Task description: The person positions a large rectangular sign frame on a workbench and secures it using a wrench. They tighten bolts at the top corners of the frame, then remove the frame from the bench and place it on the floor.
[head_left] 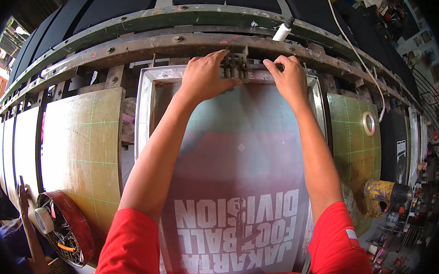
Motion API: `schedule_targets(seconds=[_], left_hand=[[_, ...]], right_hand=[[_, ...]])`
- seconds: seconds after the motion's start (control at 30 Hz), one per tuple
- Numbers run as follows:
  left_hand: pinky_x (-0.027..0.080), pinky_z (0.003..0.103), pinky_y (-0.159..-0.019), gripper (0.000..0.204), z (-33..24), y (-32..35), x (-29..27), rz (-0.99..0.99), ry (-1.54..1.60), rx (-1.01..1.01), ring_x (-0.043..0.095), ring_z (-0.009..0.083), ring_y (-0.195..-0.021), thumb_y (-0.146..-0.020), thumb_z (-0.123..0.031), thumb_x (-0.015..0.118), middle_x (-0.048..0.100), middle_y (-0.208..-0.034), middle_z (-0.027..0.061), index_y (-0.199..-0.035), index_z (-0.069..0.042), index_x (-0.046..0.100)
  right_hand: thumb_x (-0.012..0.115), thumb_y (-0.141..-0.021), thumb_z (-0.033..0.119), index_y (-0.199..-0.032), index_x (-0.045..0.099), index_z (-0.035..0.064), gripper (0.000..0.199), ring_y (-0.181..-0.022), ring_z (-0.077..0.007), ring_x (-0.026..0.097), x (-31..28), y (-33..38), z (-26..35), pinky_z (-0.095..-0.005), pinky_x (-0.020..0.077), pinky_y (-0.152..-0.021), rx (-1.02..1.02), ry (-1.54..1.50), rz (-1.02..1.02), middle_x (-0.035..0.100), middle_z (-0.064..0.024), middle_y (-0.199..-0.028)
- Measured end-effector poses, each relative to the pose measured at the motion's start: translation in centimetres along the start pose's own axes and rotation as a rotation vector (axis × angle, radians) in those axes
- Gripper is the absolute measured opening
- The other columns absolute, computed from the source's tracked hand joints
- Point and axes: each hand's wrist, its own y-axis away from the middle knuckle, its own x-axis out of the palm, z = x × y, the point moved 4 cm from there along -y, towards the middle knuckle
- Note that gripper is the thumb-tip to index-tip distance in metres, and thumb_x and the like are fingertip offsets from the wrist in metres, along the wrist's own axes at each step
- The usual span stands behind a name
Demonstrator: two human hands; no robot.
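Note:
A screen-printing frame (142, 105) lies in front of me, its pale mesh carrying large light lettering at the near end. At its far edge sits a small slotted metal bracket (236, 68). My left hand (203, 77) grips this bracket from the left, with the thumb on its near side and the fingers on its far side. Just right of it, my right hand (290, 77) is closed in a pinch over the frame's far bar. A small dark bit shows at those fingertips, too little to name. Both forearms reach over the mesh.
Long bolted metal rails (143, 41) run behind the frame, with a white bottle (283, 31) on them. Gridded boards flank it. A red round tin of hardware (76, 221) stands left; a yellow power drill (379, 197) and tape roll (364, 123) lie right. Another person's arm (29, 224) shows far left.

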Motion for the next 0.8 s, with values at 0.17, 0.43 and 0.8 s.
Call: schedule_targets(seconds=[0.17, 0.43, 0.8], left_hand=[[0.041, 0.041, -0.101, 0.086, 0.3, 0.2, 0.0, -0.053, -0.024, 0.018, 0.060, 0.0274, -0.116, -0.067, -0.051, 0.079, 0.062, -0.128, 0.0151, -0.133, -0.001, 0.053], [0.040, 0.043, -0.102, 0.086, 0.2, 0.1, 0.0, -0.012, 0.010, 0.007, 0.057, 0.0312, -0.120, -0.069, -0.052, 0.077, 0.061, -0.129, 0.0186, -0.135, -0.003, 0.052], [0.041, 0.041, -0.100, 0.086, 0.2, 0.1, 0.2, -0.034, -0.005, 0.004, 0.060, 0.0270, -0.117, -0.067, -0.054, 0.079, 0.062, -0.127, 0.0150, -0.131, -0.002, 0.055]], right_hand=[[0.059, -0.094, 0.039, -0.099, 0.063, 0.0086, 0.031, -0.084, -0.0372, 0.063, -0.4, 2.0, 1.1, -0.0455, 0.0498, -0.070, -0.121, -0.008, 0.017, 0.060, -0.0141, -0.086], [0.048, -0.098, 0.028, -0.120, 0.052, 0.0072, 0.031, -0.072, -0.0407, 0.067, -0.8, 6.8, 5.5, -0.0510, 0.0530, -0.063, -0.092, 0.193, 0.323, 0.067, -0.0205, -0.076], [0.074, -0.083, 0.017, -0.094, 0.064, 0.0008, 0.022, -0.071, -0.0085, 0.065, -2.8, 2.1, 3.9, -0.0318, 0.0485, -0.062, 0.188, -0.394, 0.136, 0.066, -0.0075, -0.072]])
